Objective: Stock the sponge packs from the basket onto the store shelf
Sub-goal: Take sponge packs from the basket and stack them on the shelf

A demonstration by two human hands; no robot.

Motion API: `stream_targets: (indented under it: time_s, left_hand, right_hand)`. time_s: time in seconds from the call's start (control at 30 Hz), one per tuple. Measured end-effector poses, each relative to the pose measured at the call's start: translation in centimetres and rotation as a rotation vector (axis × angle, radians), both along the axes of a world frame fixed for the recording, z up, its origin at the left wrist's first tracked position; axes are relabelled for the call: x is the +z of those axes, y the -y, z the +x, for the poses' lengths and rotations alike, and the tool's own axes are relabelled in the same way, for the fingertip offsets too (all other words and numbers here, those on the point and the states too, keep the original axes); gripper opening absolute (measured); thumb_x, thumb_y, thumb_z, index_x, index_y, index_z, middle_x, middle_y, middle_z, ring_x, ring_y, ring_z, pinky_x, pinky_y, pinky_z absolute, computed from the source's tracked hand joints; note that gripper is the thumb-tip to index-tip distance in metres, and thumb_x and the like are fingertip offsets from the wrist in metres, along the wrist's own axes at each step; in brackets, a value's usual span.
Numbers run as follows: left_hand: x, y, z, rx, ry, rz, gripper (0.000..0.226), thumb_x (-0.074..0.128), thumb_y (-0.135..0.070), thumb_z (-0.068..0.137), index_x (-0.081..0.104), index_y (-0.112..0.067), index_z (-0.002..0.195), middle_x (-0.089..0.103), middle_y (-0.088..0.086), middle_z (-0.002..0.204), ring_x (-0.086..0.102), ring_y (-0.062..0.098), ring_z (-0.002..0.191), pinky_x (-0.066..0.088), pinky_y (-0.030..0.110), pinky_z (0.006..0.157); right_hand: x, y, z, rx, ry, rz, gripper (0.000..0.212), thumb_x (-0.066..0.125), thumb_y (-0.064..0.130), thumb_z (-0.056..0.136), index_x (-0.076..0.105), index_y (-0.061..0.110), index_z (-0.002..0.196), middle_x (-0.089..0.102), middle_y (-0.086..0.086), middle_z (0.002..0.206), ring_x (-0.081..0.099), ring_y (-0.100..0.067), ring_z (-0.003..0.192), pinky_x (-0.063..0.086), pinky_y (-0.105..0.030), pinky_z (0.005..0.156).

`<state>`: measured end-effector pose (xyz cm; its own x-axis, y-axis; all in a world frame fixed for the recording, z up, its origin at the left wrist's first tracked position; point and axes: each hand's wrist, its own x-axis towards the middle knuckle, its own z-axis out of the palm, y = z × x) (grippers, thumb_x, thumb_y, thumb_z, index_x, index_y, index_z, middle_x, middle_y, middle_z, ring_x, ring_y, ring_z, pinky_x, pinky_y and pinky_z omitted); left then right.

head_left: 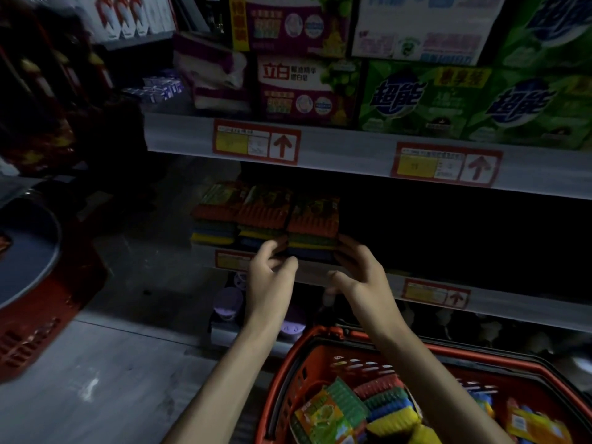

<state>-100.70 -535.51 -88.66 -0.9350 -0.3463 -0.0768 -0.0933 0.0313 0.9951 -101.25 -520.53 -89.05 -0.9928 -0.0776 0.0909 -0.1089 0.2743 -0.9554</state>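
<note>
Together, the left hand point(272, 270) and right hand point(360, 272) gripped one sponge pack point(313, 224) between curled fingers, just above them at the shelf point(512, 302) edge. Spare packs point(336, 408) lay in the basket point(288, 363) beneath the right wrist.

Glossy plastic sponge packs point(312, 219); slotted plastic basket point(288, 379).
</note>
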Motion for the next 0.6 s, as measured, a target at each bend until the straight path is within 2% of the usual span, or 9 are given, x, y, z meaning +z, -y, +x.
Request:
stream_targets:
  time_s: [0.1,0.2,0.23,0.33,0.4,0.47,0.53,0.57,0.6]
  left_hand:
    - [0.12,-0.05,0.10,-0.001,0.001,-0.002,0.029,0.059,-0.010,0.101,0.048,-0.033,0.116,0.057,-0.019,0.086,0.057,-0.020,0.067,0.045,0.004,0.063]
    - [0.13,0.05,0.07,0.003,0.002,-0.013,0.029,0.058,-0.008,0.100,0.050,-0.030,0.117,0.056,-0.022,0.084,0.055,-0.025,0.063,0.042,0.000,0.060]
    - [0.19,0.06,0.10,0.004,0.003,-0.011,0.029,0.059,-0.009,0.100,0.050,-0.030,0.118,0.056,-0.023,0.084,0.055,-0.026,0.064,0.042,0.000,0.060]
    - [-0.06,0.12,0.09,0.005,0.001,-0.013,0.029,0.059,-0.009,0.101,0.051,-0.028,0.121,0.055,-0.023,0.085,0.053,-0.027,0.063,0.042,0.000,0.060]
    - [-0.12,0.09,0.08,0.007,0.005,-0.018,0.035,0.059,-0.009,0.101,0.054,-0.022,0.133,0.055,-0.022,0.087,0.054,-0.027,0.064,0.043,0.001,0.060]
    - [-0.04,0.05,0.11,0.004,0.009,-0.020,0.044,0.059,-0.011,0.101,0.051,-0.017,0.143,0.054,-0.023,0.089,0.057,-0.019,0.071,0.043,0.003,0.062]
    - [0.29,0.00,0.29,0.003,0.016,-0.015,0.047,0.060,-0.013,0.101,0.049,-0.018,0.146,0.052,-0.023,0.091,0.055,-0.011,0.077,0.042,0.008,0.067]
    - [0.53,-0.09,0.42,-0.001,0.021,-0.012,0.047,0.060,-0.013,0.101,0.048,-0.019,0.146,0.053,-0.021,0.095,0.053,-0.010,0.082,0.043,0.012,0.070]
    - [0.59,-0.11,0.51,-0.008,0.027,-0.009,0.048,0.060,-0.014,0.101,0.047,-0.021,0.147,0.056,-0.018,0.103,0.053,-0.008,0.087,0.044,0.017,0.075]
  right_hand:
    - [0.24,-0.06,-0.15,0.030,0.000,0.014,0.064,0.062,0.003,0.096,0.040,0.021,0.153,0.045,0.004,0.151,0.041,-0.007,0.136,0.046,0.000,0.070]
    - [0.15,-0.31,-0.38,0.012,-0.011,0.018,0.061,0.063,0.005,0.096,0.042,0.022,0.151,0.049,0.007,0.144,0.052,0.005,0.121,0.048,-0.003,0.073]
    - [0.05,-0.36,-0.42,0.003,-0.013,0.024,0.060,0.063,0.007,0.096,0.043,0.024,0.150,0.050,0.010,0.141,0.054,0.007,0.119,0.048,-0.006,0.077]
    - [-0.17,-0.29,-0.50,-0.020,-0.032,0.045,0.061,0.065,0.013,0.094,0.045,0.027,0.149,0.051,0.012,0.142,0.049,-0.008,0.136,0.045,-0.023,0.102]
    - [-0.07,-0.16,-0.47,-0.024,-0.038,0.056,0.061,0.066,0.013,0.094,0.045,0.025,0.149,0.052,0.011,0.142,0.047,-0.008,0.136,0.043,-0.029,0.108]
    - [0.15,-0.18,-0.40,-0.029,-0.034,0.068,0.060,0.065,0.013,0.094,0.045,0.023,0.149,0.053,0.011,0.140,0.052,0.002,0.127,0.045,-0.024,0.105]
    - [0.26,-0.46,-0.42,-0.021,-0.032,0.077,0.058,0.065,0.012,0.096,0.045,0.022,0.149,0.054,0.012,0.132,0.059,0.016,0.102,0.049,-0.010,0.087]
    - [0.28,-0.64,-0.43,-0.018,-0.031,0.080,0.057,0.064,0.012,0.096,0.046,0.022,0.149,0.054,0.013,0.131,0.061,0.017,0.097,0.049,-0.007,0.080]
    - [0.29,-0.83,-0.41,-0.016,-0.032,0.088,0.056,0.064,0.012,0.097,0.046,0.023,0.149,0.053,0.013,0.133,0.061,0.014,0.102,0.048,-0.006,0.079]
